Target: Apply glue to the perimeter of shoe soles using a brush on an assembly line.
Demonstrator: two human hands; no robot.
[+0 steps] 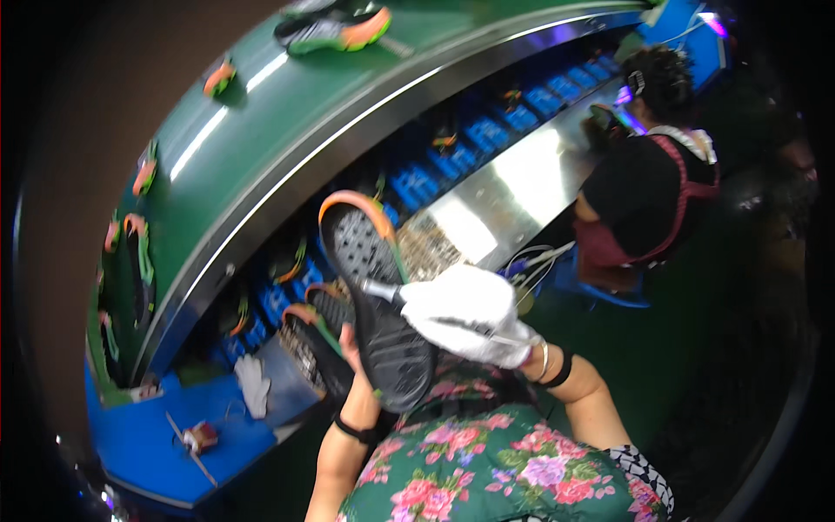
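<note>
A black shoe sole [396, 348] with an orange and green rim is held up in front of me, its perforated end pointing away. My left hand [350, 350] is bare and grips the sole by its left edge; most of its fingers are hidden behind it. In a white glove, my right hand [470, 313] is closed around a small brush-like tool [381, 290] with a pale end and a dark collar. The tool's end lies over the middle of the sole. Beside my left hand are another sole [329, 304] and a dark shoe part [309, 344] with an orange rim.
A green conveyor [287, 113] with a metal edge curves round the far left, carrying several soles and a shoe [335, 33]. Blue racks [417, 183] line its inner side. A metal bench [522, 191] leads toward a seated co-worker [648, 187]. A glove [252, 383] lies near a blue table [139, 435].
</note>
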